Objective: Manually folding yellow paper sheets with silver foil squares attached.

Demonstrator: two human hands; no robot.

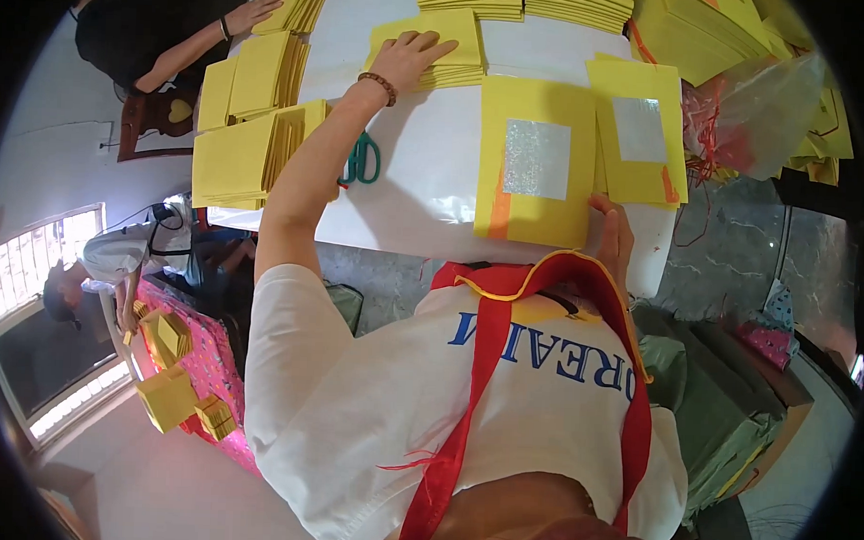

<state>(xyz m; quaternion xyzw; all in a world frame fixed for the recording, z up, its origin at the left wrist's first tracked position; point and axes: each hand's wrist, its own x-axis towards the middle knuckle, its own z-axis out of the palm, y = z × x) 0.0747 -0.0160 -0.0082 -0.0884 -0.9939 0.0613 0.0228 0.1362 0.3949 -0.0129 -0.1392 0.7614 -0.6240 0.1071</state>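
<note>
**Left hand (415, 60) on a small yellow pile (429, 27), right hand (614, 236) at the patched packet (534, 212)**

We record the left hand palm down with its fingers spread, lying on the small yellow pile; its wrist wears a beaded bracelet (377, 89). The right hand is at the lower right corner of the patched packet, by the table's near edge, fingers pointing forward; we cannot tell whether it pinches the corner. The patched packet lies flat on the white table (406, 207), between the two hands, its silvery patch (550, 160) facing up. Just ahead of the right hand we note a second patched packet (605, 78).

Obstructions: the left forearm crosses the table and partly hides the green-handled scissors (370, 161) just beside it. Left of that forearm, yellow stacks (231, 163) crowd the table's side; a co-worker's hand (255, 12) rests at the far one. Beyond the left hand, more yellow bundles (470, 0) line up.

Forward and right of the right hand we see a clear plastic bag (766, 115) with tangled red strings (704, 151). Well left of both hands, another person (128, 255) bends by a pink patterned table (210, 357) bearing yellow pieces (168, 399).
</note>
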